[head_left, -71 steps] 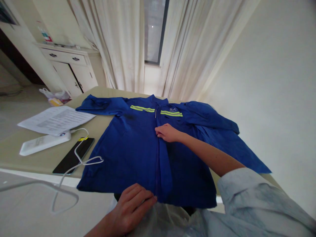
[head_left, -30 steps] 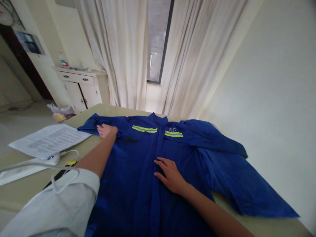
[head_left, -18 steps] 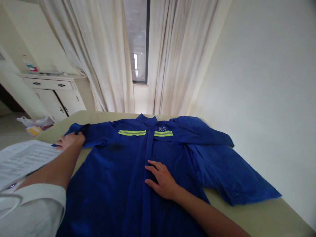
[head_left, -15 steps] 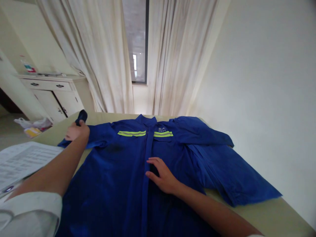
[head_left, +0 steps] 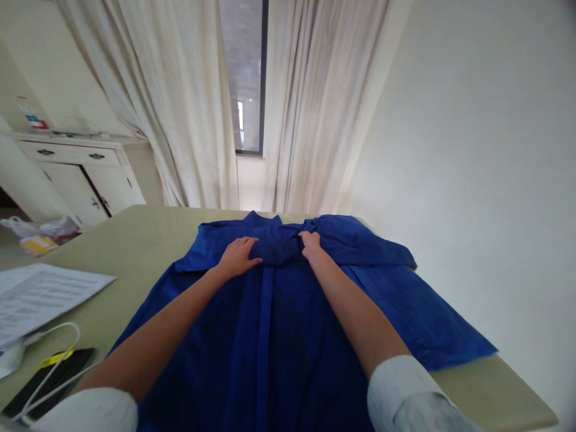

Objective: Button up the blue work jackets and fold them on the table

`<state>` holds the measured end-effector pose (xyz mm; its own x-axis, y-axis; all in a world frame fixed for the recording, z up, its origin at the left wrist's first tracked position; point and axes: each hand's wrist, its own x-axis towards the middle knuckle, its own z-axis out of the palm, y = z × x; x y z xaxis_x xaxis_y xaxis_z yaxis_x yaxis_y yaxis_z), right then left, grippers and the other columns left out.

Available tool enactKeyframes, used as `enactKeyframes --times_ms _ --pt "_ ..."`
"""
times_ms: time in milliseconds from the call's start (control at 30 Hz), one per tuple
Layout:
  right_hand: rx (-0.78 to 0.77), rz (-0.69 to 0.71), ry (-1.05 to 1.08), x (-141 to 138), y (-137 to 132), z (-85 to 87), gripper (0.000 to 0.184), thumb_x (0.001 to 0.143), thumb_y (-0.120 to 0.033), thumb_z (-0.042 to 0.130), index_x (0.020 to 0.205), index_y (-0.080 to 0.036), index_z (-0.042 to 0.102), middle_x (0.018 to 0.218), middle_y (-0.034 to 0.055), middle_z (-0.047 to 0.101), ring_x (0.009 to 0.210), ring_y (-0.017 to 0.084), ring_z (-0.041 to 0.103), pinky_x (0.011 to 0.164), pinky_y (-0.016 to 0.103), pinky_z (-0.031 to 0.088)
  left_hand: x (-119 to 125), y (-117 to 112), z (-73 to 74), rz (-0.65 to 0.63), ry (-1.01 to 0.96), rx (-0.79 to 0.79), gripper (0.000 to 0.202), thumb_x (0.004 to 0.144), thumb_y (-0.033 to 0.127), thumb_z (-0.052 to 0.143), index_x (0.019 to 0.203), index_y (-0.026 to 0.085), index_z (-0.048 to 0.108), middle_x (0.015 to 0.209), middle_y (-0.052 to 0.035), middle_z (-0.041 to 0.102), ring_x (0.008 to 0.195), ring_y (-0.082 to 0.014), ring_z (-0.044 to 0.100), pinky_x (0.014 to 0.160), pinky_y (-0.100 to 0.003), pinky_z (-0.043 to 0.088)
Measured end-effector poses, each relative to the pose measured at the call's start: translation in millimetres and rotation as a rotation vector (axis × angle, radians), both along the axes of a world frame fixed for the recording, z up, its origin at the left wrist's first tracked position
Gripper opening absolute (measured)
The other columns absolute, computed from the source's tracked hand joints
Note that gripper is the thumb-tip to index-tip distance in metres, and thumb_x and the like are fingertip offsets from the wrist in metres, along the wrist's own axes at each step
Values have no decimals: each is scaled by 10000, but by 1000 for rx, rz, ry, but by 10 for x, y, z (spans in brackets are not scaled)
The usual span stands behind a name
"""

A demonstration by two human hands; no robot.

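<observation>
A blue work jacket [head_left: 234,336] lies front up, its collar at the far edge of the table. The left-side sleeve [head_left: 279,243] is folded across the chest and covers the reflective strips. My left hand [head_left: 237,257] rests on this sleeve, fingers stretched out and thumb apart. Close to the sleeve's end, my right hand [head_left: 310,243] is closed in a pinch on the blue cloth. The right-side sleeve [head_left: 369,246] lies folded, bent outward to the right over a wide blue panel [head_left: 418,318] of cloth.
The pale green table [head_left: 148,234] holds printed papers [head_left: 49,294], a dark phone-like object [head_left: 49,378] and a white cable [head_left: 74,336] at the left. Behind are curtains [head_left: 180,102], a white cabinet [head_left: 90,174] and plastic bags [head_left: 45,234] on the floor. A wall [head_left: 486,180] borders the right.
The left-side sleeve has gone from stretching out left to lying across the chest. My left hand has let go of its cuff and moved right; my right hand moved up and closed on cloth.
</observation>
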<state>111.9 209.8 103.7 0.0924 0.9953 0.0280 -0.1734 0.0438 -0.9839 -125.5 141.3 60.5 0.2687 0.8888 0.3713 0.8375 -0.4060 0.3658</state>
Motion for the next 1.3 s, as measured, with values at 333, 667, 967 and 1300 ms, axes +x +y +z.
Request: enactKeyframes --times_ms 333,667,967,1300 --pt "-3 126 301 -804 328 994 169 767 -53 636 886 -173 626 611 -50 627 644 153 643 696 304 589 843 92 -333 0 188 -118 514 1024 452 509 1456 184 588 1539 -190 565 1454 -357 497 1204 -525 371" --pt "-140 -71 158 -580 354 1088 231 738 -56 594 931 -184 594 631 -43 583 616 154 588 550 252 512 633 248 -390 221 132 -144 432 1001 292 518 1413 190 598 1527 -178 551 1443 -334 491 1185 -482 411" --pt "-16 -8 90 -199 604 1030 118 827 -116 627 922 -186 627 694 -28 656 641 126 621 605 221 552 314 531 -424 312 106 -222 759 898 23 452 1639 156 352 1590 -226 492 1435 -330 531 1147 -466 460" --pt "-254 -207 -340 776 583 -263 309 756 -113 766 1050 -138 672 761 31 700 700 193 689 639 311 591 120 256 -543 165 182 -257 500 1030 359 468 1492 220 598 1490 -113 637 1415 -325 551 1203 -445 394"
